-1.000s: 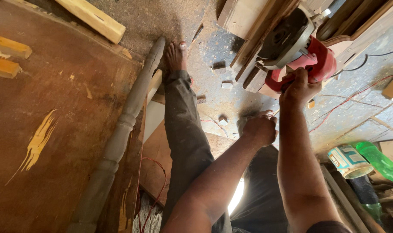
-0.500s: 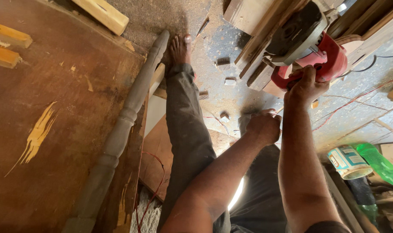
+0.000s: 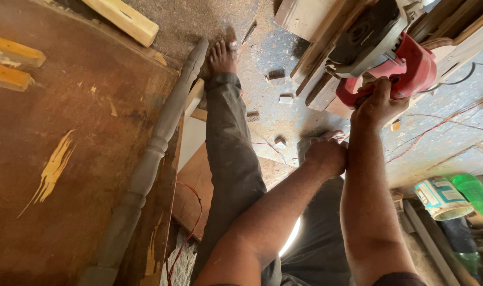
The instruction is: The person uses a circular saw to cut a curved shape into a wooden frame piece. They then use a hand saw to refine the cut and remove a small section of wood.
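Overhead, a red power saw (image 3: pixel 390 63) with a dark grey motor housing was held at about one o'clock in the view by the right hand (image 3: pixel 378 103), whose fingers were wrapped tight around the red handle. The saw was set on a stack of wooden planks (image 3: pixel 326 53) that ran from roughly seven o'clock up to one o'clock, and the saw's long axis was laid along the same line, its handle end turned back toward the person and its motor end pointed away toward one o'clock. The left hand (image 3: pixel 326 156) was pressed down as a closed fist just at seven o'clock of the saw, near the lower end of the planks; whether anything was enclosed in it could not be told. The blade and any cut line were hidden, so how far a cut had gone could not be judged; small offcut blocks (image 3: pixel 276 77) and sawdust were scattered on the floor (image 3: pixel 284 116) at nine o'clock of the saw, so some cutting appeared already done. A turned wooden post (image 3: pixel 156 153) was lying untouched along the edge of a brown board (image 3: pixel 66 159).
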